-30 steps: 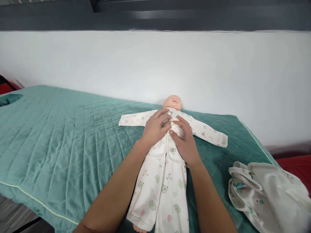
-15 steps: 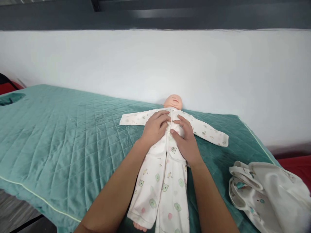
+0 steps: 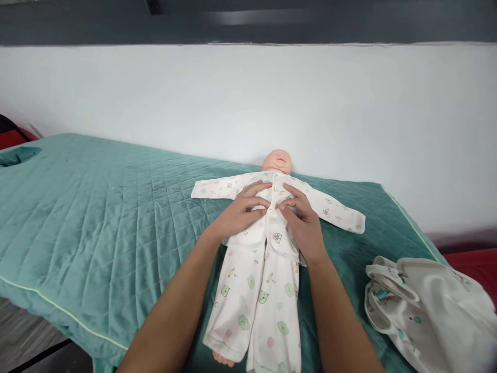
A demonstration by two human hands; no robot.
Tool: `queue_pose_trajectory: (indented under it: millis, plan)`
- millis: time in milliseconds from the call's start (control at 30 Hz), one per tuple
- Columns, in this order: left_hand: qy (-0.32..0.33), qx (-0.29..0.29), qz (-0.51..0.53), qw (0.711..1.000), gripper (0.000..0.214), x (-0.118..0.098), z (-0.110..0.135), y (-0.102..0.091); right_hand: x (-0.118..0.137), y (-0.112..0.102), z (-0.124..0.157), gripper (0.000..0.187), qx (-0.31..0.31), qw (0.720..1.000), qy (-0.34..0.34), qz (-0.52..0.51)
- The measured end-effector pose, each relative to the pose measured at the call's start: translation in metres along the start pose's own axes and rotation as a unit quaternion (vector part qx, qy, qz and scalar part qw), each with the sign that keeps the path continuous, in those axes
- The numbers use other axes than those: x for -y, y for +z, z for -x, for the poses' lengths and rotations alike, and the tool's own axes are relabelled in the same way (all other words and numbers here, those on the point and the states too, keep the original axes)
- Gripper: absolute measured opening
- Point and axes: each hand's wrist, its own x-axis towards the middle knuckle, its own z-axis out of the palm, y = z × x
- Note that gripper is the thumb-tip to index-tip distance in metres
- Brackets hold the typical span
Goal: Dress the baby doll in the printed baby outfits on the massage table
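Note:
A baby doll [image 3: 276, 160] lies on its back, dressed in a white printed jacket [image 3: 248, 238] and matching trousers [image 3: 236, 305]. My left hand [image 3: 244, 210] rests on the left half of the jacket front, fingers spread and touching the cloth beside the placket. On the other side, my right hand [image 3: 305, 220] has thumb and index finger together at the front edge, by a round button [image 3: 271, 212]; its other fingers lie on the chest. Sleeves stretch out to both sides, hiding the doll's hands. One foot [image 3: 223, 359] pokes from a trouser leg.
A quilted green cover [image 3: 135, 223] spreads under the doll and far to the left. Crumpled white printed cloth [image 3: 427, 305] lies at the lower right. Behind the doll's head rises a white wall [image 3: 233, 98]. Something red [image 3: 473, 269] shows at the right edge.
My left hand has slid down and slightly left on the jacket, its fingers spreading out. My right thumb and index finger have drawn together near the button. The doll stays in place.

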Motion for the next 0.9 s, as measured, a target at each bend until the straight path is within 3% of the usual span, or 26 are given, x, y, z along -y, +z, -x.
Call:
queue_pose_trajectory:
  millis: [200, 900]
  plan:
    - [-0.006, 0.032, 0.009, 0.999, 0.019, 0.0066, 0.0040, -0.0059, -0.0018, -0.0051, -0.0004, 0.011, 0.044, 0.999, -0.018, 0.025]
    - [-0.021, 0.025, 0.082, 0.996, 0.021, 0.0074, 0.0036, -0.0049, -0.0053, -0.0039, -0.0017, 0.014, 0.066, 0.996, -0.034, 0.049]
